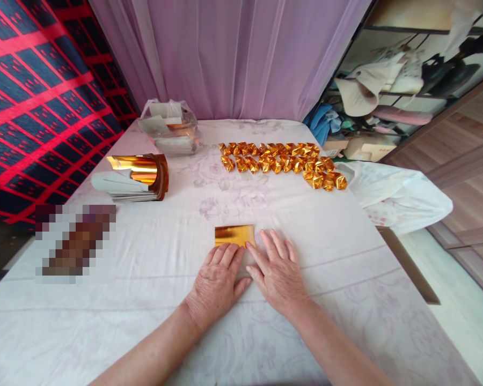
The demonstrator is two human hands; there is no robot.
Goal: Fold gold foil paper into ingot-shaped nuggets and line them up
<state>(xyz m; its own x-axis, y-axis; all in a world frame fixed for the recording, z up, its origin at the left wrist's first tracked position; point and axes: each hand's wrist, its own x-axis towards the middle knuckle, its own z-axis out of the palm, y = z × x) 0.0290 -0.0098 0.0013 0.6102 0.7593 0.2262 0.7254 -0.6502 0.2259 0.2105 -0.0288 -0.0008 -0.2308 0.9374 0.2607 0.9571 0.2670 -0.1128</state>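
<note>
A small sheet of shiny gold foil paper (234,234) lies flat on the table in front of me. My left hand (218,273) rests palm down, fingers stretched out over the paper's near edge and covering part of it. My right hand (279,271) lies flat with fingers spread, its index fingertip touching the paper's near right corner. Toward the back right, several folded gold foil pieces (284,164) stand in rows. On the left sits a curled stack of gold foil sheets (147,170) with pale undersides.
A clear plastic bag (171,128) with more paper stands at the back left. A blurred-out patch (79,241) covers something on the table's left. White plastic (402,195) hangs by the right edge, near a shelf (402,96) with hats. A purple curtain (233,59) closes off the back.
</note>
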